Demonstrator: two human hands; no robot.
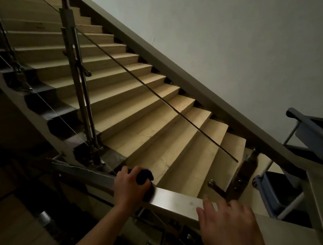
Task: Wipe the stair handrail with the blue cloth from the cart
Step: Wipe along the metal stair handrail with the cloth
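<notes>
My left hand [129, 186] holds the cloth [144, 177] on top of the handrail [177, 200] directly before me. My right hand [231, 228] lies over the same rail further right, apart from the left. Behind the rail the stairs [157, 112] rise to the upper left, a post [74, 58] stands at their left edge, and the cart [313, 137] stands far right, beyond the rail's corner.

The left hand [129, 185] covers most of the blue cloth [144, 177].
</notes>
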